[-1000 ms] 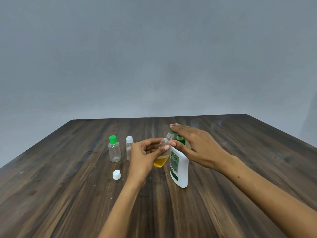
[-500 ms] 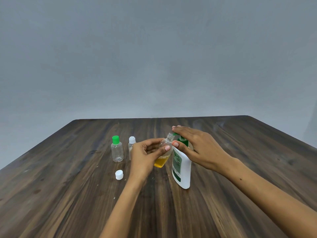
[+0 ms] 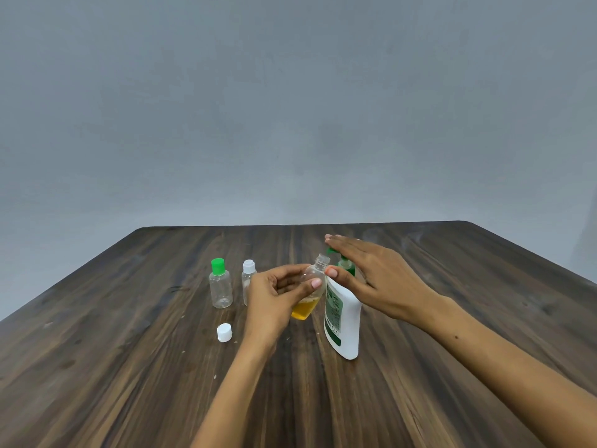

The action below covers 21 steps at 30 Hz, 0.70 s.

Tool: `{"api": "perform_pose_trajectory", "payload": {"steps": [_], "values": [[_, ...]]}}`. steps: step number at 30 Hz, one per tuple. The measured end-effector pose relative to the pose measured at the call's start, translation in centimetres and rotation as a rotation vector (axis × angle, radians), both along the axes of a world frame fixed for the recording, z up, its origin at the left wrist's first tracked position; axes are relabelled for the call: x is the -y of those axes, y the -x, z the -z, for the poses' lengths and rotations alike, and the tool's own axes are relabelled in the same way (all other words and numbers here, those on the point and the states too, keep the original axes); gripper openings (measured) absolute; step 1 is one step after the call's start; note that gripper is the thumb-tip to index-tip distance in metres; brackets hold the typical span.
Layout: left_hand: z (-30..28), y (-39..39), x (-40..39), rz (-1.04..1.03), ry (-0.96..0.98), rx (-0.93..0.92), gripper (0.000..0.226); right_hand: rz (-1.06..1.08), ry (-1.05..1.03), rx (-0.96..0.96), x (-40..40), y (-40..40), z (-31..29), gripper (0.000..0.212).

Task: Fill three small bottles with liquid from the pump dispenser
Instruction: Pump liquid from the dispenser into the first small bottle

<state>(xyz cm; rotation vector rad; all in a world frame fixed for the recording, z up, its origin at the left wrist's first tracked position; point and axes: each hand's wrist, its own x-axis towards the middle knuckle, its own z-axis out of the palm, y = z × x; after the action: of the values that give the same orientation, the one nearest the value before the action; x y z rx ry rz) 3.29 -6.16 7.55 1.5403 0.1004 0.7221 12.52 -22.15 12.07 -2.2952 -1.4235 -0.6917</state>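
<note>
- Gripping an uncapped bottle (image 3: 310,287) in the left hand (image 3: 274,297), fingers (image 3: 315,282) and thumb curled round its clear body, neck tilted toward the pump nozzle just beyond the fingertips.
- Resting the right hand (image 3: 365,276) flat over the green pump head (image 3: 343,263), fingers straight and relaxed, holding nothing, thumb lying against the dispenser (image 3: 343,321) shoulder.
- Showing yellow liquid only in the bottom part of the held bottle, below the left fingers; judging this first fill as partly done.
- Standing two more small bottles to the left of the left fingers: one green-capped (image 3: 220,288) and one white-capped (image 3: 248,281), both looking clear and unfilled, both capped.
- Lying a loose white cap (image 3: 224,332) on the worktop (image 3: 129,367), near the left wrist.
- Risking a miss: neck narrow and nozzle hidden under the right fingers, so a small misalignment likely sending liquid down the outside and onto the left fingers.
- Risking a slip: wet fingers on smooth plastic probably loosening the grip on the tilted bottle.
- Risking a tip-over: dispenser appearing to lean, so a hard off-centre press possibly rocking it toward the bottle.
- Risking overflow: fill level partly covered by the left fingers, so hard to read.
- Risking knocking the cap away with the left forearm.
</note>
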Motion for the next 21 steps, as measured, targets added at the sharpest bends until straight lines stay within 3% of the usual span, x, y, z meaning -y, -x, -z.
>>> {"api": "perform_pose_trajectory", "payload": {"steps": [21], "values": [[0.26, -0.12, -0.21, -0.014, -0.028, 0.002, 0.029, -0.017, -0.036, -0.014, -0.10, -0.11, 0.45, 0.084]]}}
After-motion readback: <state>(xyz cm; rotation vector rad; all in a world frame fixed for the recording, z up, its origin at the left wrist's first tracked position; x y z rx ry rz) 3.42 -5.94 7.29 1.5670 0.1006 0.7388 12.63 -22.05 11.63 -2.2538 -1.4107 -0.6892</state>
